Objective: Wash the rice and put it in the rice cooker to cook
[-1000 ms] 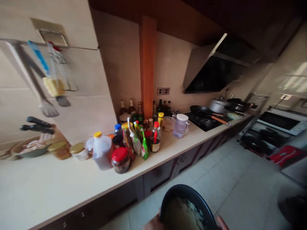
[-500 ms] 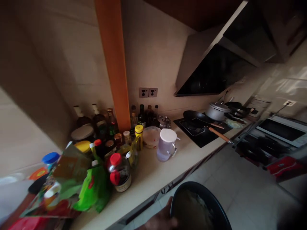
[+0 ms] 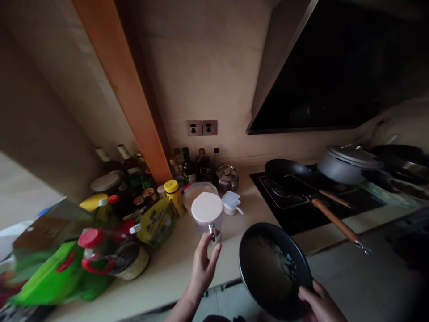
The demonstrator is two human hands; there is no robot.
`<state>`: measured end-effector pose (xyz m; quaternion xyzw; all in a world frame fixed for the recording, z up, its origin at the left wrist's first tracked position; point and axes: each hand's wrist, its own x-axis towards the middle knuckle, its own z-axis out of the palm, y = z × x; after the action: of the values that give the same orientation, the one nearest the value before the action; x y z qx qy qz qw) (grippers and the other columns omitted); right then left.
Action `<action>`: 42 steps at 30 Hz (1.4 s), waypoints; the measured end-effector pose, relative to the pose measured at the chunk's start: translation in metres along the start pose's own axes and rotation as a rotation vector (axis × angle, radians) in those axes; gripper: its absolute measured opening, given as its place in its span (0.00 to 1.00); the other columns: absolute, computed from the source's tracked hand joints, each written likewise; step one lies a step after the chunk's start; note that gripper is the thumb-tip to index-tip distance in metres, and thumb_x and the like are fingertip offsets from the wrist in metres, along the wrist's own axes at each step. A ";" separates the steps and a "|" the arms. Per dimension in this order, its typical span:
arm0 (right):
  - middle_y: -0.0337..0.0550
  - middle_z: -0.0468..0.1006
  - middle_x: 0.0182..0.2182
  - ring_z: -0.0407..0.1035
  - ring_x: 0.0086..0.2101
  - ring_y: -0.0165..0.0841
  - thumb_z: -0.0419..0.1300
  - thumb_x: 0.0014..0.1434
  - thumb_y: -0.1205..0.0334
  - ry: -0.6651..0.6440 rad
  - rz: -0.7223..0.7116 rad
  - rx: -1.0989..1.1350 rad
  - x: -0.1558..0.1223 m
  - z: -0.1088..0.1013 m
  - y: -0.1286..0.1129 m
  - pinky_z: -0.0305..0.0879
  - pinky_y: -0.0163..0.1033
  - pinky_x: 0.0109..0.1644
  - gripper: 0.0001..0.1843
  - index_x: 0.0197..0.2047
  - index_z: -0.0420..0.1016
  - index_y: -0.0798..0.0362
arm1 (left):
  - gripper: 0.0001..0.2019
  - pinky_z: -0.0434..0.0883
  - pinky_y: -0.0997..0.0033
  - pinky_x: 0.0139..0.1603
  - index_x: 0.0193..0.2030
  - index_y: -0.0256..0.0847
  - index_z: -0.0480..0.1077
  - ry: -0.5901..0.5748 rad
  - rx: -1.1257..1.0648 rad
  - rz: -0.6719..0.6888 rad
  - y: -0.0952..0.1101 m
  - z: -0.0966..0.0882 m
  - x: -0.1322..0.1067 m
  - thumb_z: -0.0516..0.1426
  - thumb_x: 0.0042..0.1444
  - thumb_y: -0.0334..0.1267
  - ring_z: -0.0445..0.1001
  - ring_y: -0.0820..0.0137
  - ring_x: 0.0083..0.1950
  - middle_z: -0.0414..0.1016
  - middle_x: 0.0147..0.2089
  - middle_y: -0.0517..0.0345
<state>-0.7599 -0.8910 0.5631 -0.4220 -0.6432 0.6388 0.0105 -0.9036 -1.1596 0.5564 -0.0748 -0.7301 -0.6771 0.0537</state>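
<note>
My left hand (image 3: 203,264) reaches up with fingers and thumb apart, close below the handle of a clear pitcher (image 3: 208,214) with a white lid. I cannot tell whether a fingertip touches the handle. My right hand (image 3: 317,298) grips the rim of a dark round pot (image 3: 275,268), thumb inside the edge. The pot is tilted towards me in front of the counter, and cloudy liquid with pale bits shows in it. Beside the pitcher stands a small white lidded seasoning jar (image 3: 231,203) with a little handle.
Left on the counter (image 3: 167,279) crowd a red-capped bottle (image 3: 114,257), a green bag (image 3: 50,277) and a yellow container (image 3: 174,197). At right, a frying pan (image 3: 288,167) and a grey lidded pot (image 3: 348,163) are on the black stove. Wooden pan handles jut forward. A range hood (image 3: 321,89) hangs above.
My view has swung right and closer. The hand at the pot's left side has left it; my left hand is now at the pitcher, while my right hand shows on the pot's right rim.
</note>
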 end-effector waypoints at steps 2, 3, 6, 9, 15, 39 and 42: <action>0.38 0.72 0.24 0.70 0.28 0.36 0.58 0.40 0.52 -0.107 0.017 -0.005 0.022 -0.005 -0.014 0.67 0.38 0.27 0.16 0.33 0.68 0.50 | 0.15 0.68 0.66 0.51 0.43 0.38 0.70 0.089 -0.044 -0.050 0.005 0.023 -0.001 0.59 0.53 0.46 0.73 0.62 0.46 0.75 0.43 0.48; 0.38 0.72 0.24 0.70 0.28 0.37 0.58 0.39 0.52 -0.164 0.026 -0.030 0.032 -0.008 -0.019 0.67 0.39 0.27 0.16 0.33 0.68 0.50 | 0.14 0.69 0.68 0.48 0.40 0.38 0.69 0.127 -0.057 -0.067 0.008 0.031 0.000 0.59 0.53 0.46 0.73 0.65 0.43 0.74 0.39 0.50; 0.37 0.70 0.21 0.69 0.26 0.35 0.57 0.38 0.54 -0.283 0.040 -0.133 0.057 -0.010 -0.026 0.66 0.38 0.27 0.11 0.26 0.66 0.50 | 0.13 0.67 0.75 0.38 0.34 0.38 0.67 0.274 -0.063 -0.071 0.013 0.044 0.004 0.61 0.51 0.45 0.68 0.71 0.34 0.69 0.31 0.58; 0.35 0.67 0.20 0.66 0.25 0.32 0.56 0.37 0.56 -0.344 0.005 -0.178 0.068 -0.002 -0.027 0.65 0.35 0.25 0.08 0.21 0.62 0.50 | 0.16 0.62 0.78 0.31 0.27 0.38 0.63 0.435 -0.031 -0.058 0.016 0.038 0.006 0.63 0.48 0.46 0.61 0.76 0.28 0.60 0.25 0.65; 0.33 0.65 0.19 0.66 0.23 0.31 0.56 0.38 0.59 -0.492 0.084 -0.117 0.069 0.028 -0.032 0.64 0.33 0.21 0.08 0.22 0.59 0.50 | 0.22 0.56 0.80 0.24 0.22 0.39 0.56 0.614 -0.006 -0.119 0.022 0.007 -0.010 0.66 0.42 0.46 0.52 0.80 0.24 0.52 0.22 0.69; 0.36 0.74 0.20 0.72 0.20 0.37 0.57 0.50 0.42 -0.654 -0.104 -0.256 0.101 0.111 -0.038 0.66 0.37 0.20 0.23 0.40 0.67 0.51 | 0.17 0.60 0.77 0.22 0.21 0.37 0.67 0.286 0.309 -0.460 0.127 -0.064 -0.084 0.67 0.37 0.47 0.57 0.75 0.23 0.61 0.21 0.61; 0.40 0.76 0.27 0.71 0.21 0.35 0.53 0.52 0.40 -0.647 -0.193 -0.276 0.105 0.111 -0.031 0.64 0.36 0.18 0.25 0.43 0.68 0.51 | 0.16 0.59 0.77 0.22 0.24 0.37 0.67 0.167 0.378 -0.504 0.132 -0.060 -0.075 0.65 0.40 0.47 0.56 0.76 0.23 0.58 0.21 0.63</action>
<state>-0.9054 -0.9170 0.5133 -0.1329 -0.7303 0.6425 -0.1903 -0.8069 -1.2127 0.6768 0.1756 -0.8314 -0.5254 -0.0428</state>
